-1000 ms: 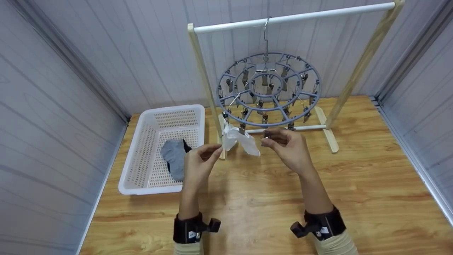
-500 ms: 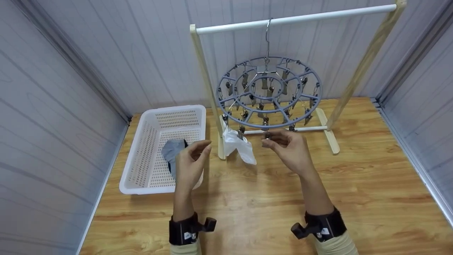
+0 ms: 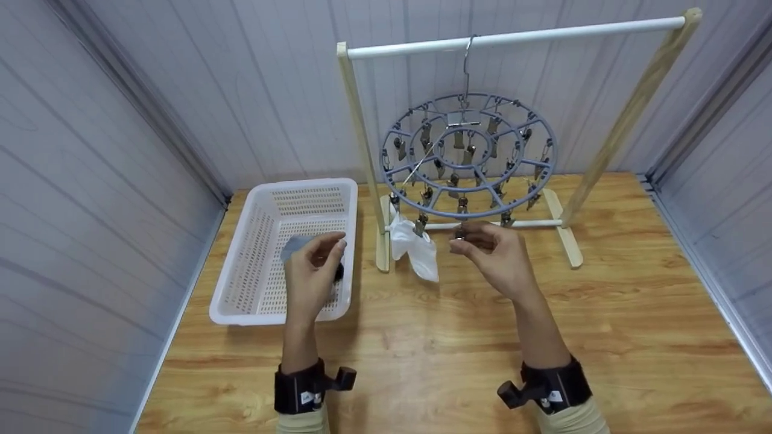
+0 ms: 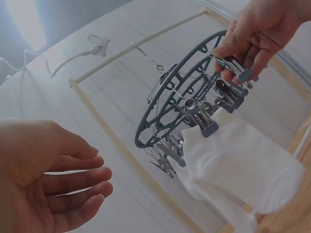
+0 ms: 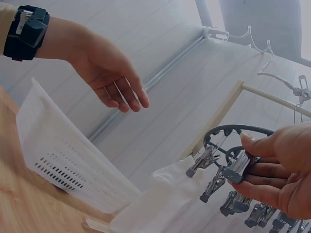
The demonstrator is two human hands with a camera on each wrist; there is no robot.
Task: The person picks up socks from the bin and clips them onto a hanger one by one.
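Observation:
My left hand [image 3: 309,277] hovers above the white basket [image 3: 356,208], fingers loosely curved and holding nothing. In the basket lie a grey cloth piece [image 3: 293,246] and something black [image 3: 339,273], both mostly hidden by that hand. With thumb and fingers, my right hand [image 3: 503,259] pinches a metal clip [image 5: 238,167] on the front of the round blue-grey clip hanger [image 3: 449,213]. To the left of this clip, white socks [image 4: 248,165] hang from neighbouring clips, one of them a clip with grey tips [image 4: 206,127].
A wooden stand with a white rail [image 3: 543,37] bears the hanger by its hook. Several other clips dangle from the rings. Panelled walls [image 3: 120,181] enclose the wooden tabletop [image 3: 458,349] at the back and sides.
My left hand has moved away from the white socks, leftward over the basket. The socks now hang lower and straighter. My right hand stays at its clip; the view has shifted slightly.

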